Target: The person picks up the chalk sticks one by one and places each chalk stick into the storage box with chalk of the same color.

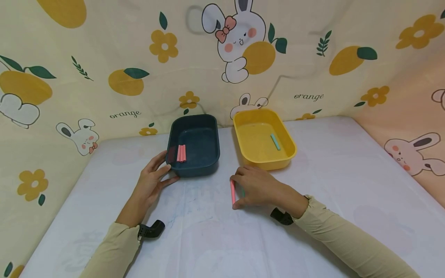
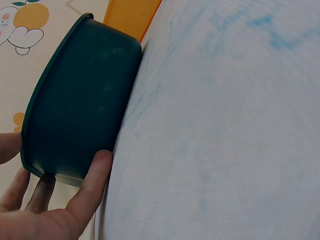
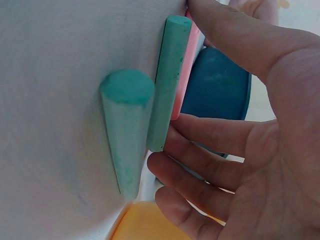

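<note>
My right hand (image 1: 255, 187) pinches a pink chalk stick (image 1: 233, 192) lengthwise between thumb and fingertips, close over the white table. Two teal chalk sticks, a nearer one (image 3: 127, 135) and another (image 3: 170, 82) right beside the pink stick (image 3: 185, 67), show in the right wrist view; the hand mostly hides them from the head. My left hand (image 1: 151, 183) touches the near left corner of a dark blue tub (image 1: 199, 170), fingers spread over its side and thumb low on its near wall. Several pink chalk sticks (image 1: 181, 153) lie inside at the left.
A yellow tub (image 1: 267, 164) stands right of the dark blue one, just beyond my right hand, with a teal chalk stick (image 1: 275, 142) in it. A patterned cloth (image 1: 205, 85) rises behind both tubs. Faint blue smudges (image 2: 265, 22) mark the white table cover.
</note>
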### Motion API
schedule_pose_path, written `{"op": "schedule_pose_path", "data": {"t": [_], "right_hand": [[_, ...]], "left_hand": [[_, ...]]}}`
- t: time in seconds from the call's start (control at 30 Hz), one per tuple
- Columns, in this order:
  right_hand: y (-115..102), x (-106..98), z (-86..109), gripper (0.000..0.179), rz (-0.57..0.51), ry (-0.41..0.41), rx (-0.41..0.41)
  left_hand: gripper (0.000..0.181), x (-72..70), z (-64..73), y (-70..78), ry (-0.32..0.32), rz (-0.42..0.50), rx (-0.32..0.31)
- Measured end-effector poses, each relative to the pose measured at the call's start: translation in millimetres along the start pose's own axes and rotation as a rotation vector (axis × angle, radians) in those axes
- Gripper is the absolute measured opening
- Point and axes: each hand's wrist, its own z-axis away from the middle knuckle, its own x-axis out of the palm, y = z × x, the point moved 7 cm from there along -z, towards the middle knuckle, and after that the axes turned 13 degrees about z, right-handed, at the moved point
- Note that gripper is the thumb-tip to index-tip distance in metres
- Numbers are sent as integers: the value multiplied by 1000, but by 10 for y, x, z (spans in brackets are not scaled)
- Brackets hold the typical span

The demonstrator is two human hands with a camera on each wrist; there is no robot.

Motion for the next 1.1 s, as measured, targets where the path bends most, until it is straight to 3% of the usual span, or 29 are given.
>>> {"op": "schedule_pose_path", "data": {"t": [0.6,1.1], "right_hand": [[28,14,-14,79,-21,-34,19],[59,-59,-20,84,-72,-7,24]], "left_hand": [[58,-3,2,-2,3,-1,-6],[58,-1,9,-4,-17,22,-2]]}}
